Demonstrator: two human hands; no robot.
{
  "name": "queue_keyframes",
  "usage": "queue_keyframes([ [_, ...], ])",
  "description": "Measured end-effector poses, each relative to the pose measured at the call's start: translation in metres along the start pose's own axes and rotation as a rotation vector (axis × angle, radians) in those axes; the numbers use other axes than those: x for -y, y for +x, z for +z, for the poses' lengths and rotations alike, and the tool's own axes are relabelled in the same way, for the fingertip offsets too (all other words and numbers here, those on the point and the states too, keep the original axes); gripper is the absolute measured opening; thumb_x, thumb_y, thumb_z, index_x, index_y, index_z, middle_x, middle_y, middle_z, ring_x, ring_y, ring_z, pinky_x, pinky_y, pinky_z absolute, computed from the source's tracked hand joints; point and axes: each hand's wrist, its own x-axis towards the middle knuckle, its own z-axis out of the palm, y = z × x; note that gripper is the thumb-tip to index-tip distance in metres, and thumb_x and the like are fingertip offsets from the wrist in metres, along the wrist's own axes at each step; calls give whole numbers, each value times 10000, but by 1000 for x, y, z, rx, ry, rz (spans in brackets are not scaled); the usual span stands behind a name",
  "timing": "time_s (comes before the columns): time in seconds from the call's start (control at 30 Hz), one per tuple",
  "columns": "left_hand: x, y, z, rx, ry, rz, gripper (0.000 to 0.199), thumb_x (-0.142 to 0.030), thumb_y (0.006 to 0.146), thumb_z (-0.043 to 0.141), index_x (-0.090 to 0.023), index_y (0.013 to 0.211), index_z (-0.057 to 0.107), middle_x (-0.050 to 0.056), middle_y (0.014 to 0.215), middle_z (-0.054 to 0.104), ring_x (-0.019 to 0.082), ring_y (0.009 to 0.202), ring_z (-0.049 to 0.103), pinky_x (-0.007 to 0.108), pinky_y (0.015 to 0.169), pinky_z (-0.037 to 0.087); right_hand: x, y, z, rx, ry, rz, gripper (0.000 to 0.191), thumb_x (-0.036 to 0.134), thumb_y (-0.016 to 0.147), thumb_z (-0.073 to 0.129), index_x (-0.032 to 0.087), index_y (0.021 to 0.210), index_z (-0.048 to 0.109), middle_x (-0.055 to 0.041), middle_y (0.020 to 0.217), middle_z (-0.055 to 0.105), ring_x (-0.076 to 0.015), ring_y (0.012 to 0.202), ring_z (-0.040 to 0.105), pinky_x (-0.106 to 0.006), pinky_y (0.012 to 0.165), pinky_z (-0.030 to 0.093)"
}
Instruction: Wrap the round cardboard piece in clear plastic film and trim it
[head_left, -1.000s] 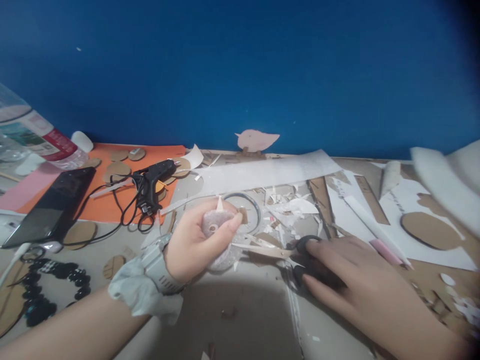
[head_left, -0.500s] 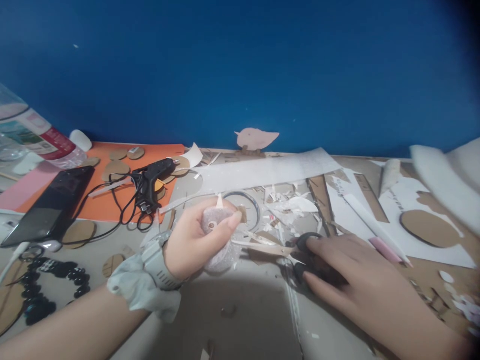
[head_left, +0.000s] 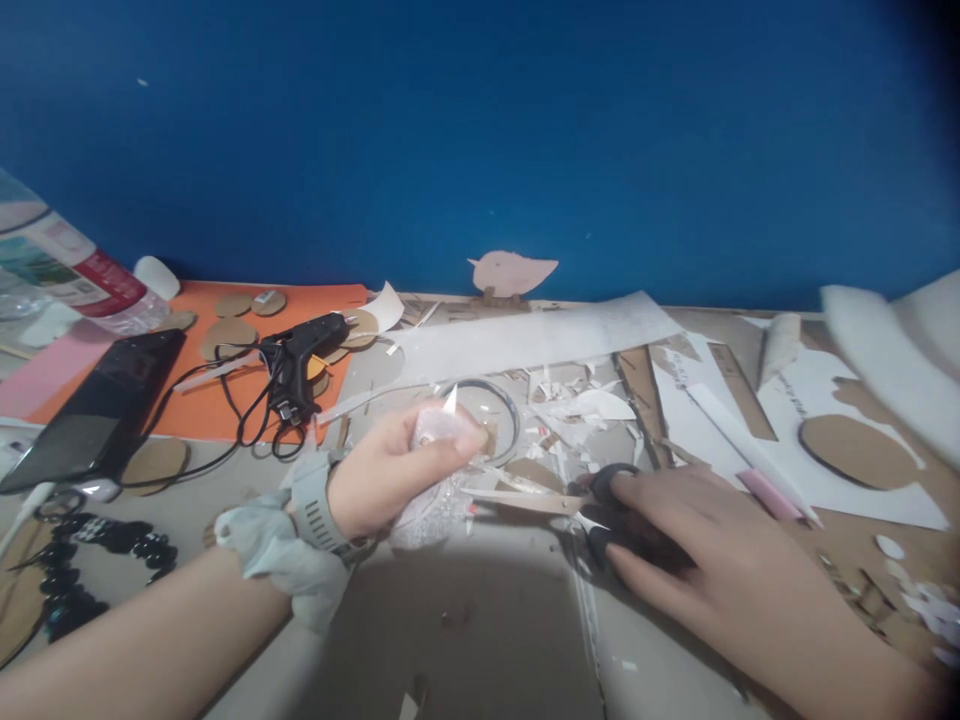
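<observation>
My left hand (head_left: 401, 465) is closed around a small, pale, bubble-wrapped bundle (head_left: 427, 520); its clear film bulges below the fingers, and a white pointed tip sticks up above the thumb. What lies under the film is partly hidden. In my right hand (head_left: 694, 535) is a pair of scissors (head_left: 536, 498), fingers on the black handles. The blades are parted and point left, close to the lower right of the bundle; I cannot tell whether they touch the film. Behind the bundle lies a roll of tape or similar ring (head_left: 512, 415).
A black glue gun (head_left: 296, 365) rests on orange paper (head_left: 202, 375) beside cardboard discs. At left are a phone (head_left: 97, 400), a bottle (head_left: 90, 275) and a black bead bracelet (head_left: 56, 580). A pink bird cutout (head_left: 512, 273) stands against the blue wall. Scraps (head_left: 592, 405) and foam strips (head_left: 540, 335) lie about.
My left hand has turned and shifted slightly left with the bundle, so more clear film shows beneath it. The scissors and my right hand stay nearly in place.
</observation>
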Motion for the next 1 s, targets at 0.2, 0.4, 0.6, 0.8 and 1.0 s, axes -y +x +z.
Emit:
queue_keyframes([
  [0.2,-1,1,0,24,-92,-99,103,-256,783,615,-169,733,592,-59,627,558,65,578,485,175,612,412,2,0,-1,-15,-13,18,162,334,781,463,250,892,546,-15,798,687,-254,716,640,-333,572,357],
  [0.4,2,0,0,-28,107,63,135,-309,810,601,-176,789,609,-25,731,608,98,697,547,198,691,441,2,2,0,69,49,26,212,347,746,499,239,919,557,-27,809,681,-242,712,640,-327,567,407],
  [0.6,2,-1,1,-33,186,82,167,-329,820,579,-170,777,607,-4,713,595,120,668,542,231,661,459,5,5,-4,155,105,40,226,299,681,522,233,896,547,-31,807,665,-243,703,626,-347,579,440],
  [0.8,2,-1,1,-56,211,68,150,-317,808,589,-170,801,618,0,724,611,127,682,557,240,671,465,6,5,-4,139,162,25,246,280,673,524,230,913,527,-31,812,659,-241,707,621,-355,588,445],
  [1.0,2,-1,0,-71,205,61,133,-307,805,591,-179,804,626,-12,712,611,113,674,556,221,664,463,6,4,-4,115,116,24,258,295,662,521,234,912,528,-30,795,660,-253,693,624,-357,563,431],
])
